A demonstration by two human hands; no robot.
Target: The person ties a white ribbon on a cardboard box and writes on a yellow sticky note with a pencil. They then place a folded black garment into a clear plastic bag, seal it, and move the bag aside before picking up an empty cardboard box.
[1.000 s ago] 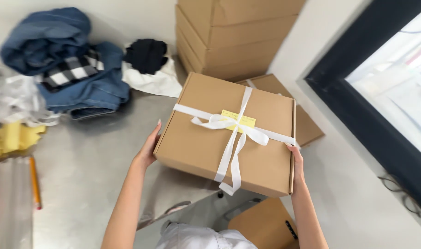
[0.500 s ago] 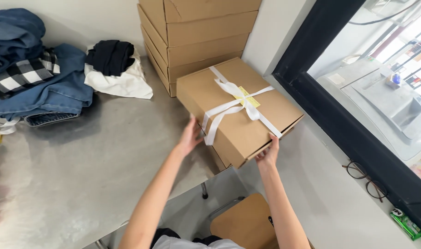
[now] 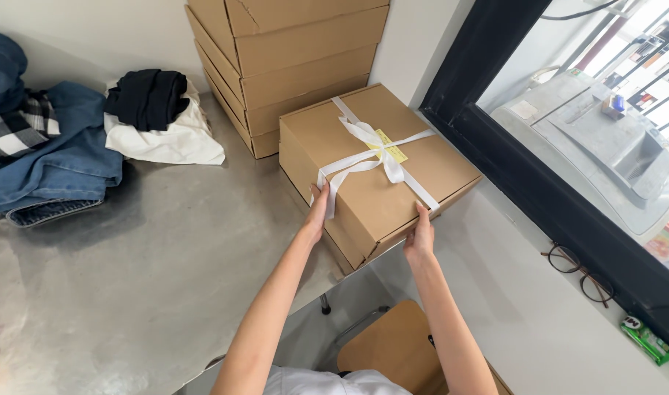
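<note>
Brown cardboard gift box [image 3: 393, 192] tied with one white ribbon bow [image 3: 369, 139], one yellow tag [image 3: 390, 147], left hand [image 3: 317, 207] and right hand [image 3: 421, 238] fingers pressed flat on its sides, four stacked boxes [image 3: 290, 66] behind

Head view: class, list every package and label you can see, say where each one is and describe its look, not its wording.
Ribboned box: brown cardboard, flat, white bow, at table edge between left hand and right hand.
Yellow label: small strip under the bow.
Box stack: plain brown cartons behind it, against the wall.
Green packet: small, on the windowsill.
</note>
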